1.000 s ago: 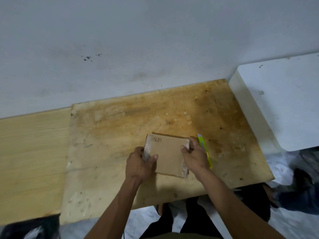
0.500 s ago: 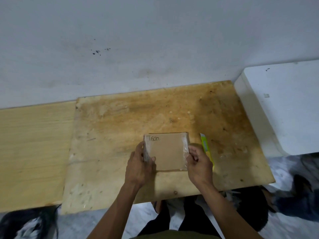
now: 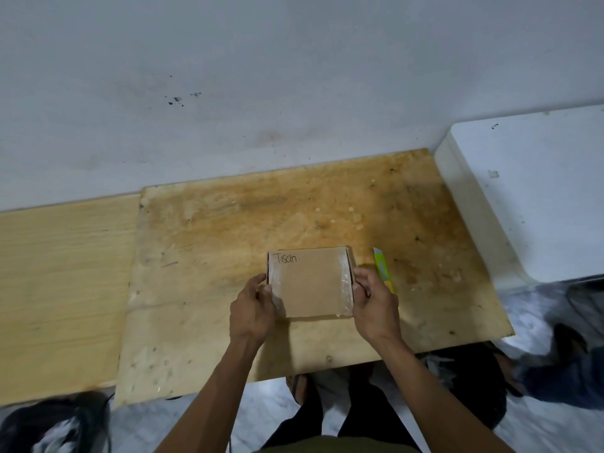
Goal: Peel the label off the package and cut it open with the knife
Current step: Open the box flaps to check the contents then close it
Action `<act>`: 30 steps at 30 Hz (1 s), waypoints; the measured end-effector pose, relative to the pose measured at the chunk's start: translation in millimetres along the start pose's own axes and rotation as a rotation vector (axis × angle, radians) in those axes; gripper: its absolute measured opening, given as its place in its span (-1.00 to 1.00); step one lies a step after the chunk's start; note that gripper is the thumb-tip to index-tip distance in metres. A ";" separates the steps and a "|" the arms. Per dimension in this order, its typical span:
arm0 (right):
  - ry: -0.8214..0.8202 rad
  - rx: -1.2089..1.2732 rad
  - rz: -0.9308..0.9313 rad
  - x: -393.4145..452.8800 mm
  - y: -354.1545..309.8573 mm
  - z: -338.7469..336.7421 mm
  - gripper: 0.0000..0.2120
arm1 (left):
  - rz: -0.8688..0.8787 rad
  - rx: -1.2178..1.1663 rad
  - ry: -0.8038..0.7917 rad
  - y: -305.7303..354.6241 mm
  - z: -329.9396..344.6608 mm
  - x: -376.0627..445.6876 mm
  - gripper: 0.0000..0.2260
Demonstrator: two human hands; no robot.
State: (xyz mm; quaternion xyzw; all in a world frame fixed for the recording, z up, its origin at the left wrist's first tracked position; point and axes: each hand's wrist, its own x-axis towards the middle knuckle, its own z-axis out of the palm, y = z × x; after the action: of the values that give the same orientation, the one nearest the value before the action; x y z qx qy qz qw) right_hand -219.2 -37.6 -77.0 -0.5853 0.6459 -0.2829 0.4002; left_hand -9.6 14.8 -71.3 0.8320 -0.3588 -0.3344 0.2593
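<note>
The fingers of the left hand (image 3: pixel 251 310) curl round the left edge of the package (image 3: pixel 310 282), thumb on its taped top face, while the fingers of the right hand (image 3: pixel 376 305) curl against its right edge, so both hands grip the flat brown cardboard box between them. The package lies on the worn plywood desk (image 3: pixel 228 256) near its front edge, with handwriting in its far left corner and clear tape along both side edges. The knife (image 3: pixel 382 268), green and yellow, lies on the desk just right of the package, partly behind the right hand.
</note>
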 end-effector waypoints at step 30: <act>-0.022 -0.198 0.036 5.9 -0.8 15.3 -0.49 | -0.225 -0.026 0.124 -18.4 -15.0 -5.0 -0.75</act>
State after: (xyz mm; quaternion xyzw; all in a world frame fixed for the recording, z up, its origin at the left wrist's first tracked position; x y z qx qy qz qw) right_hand -205.7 -42.0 -85.3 -0.6136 0.6766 -0.2040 0.3523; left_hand 6.8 32.7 -72.2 0.8825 -0.2422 -0.3140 0.2528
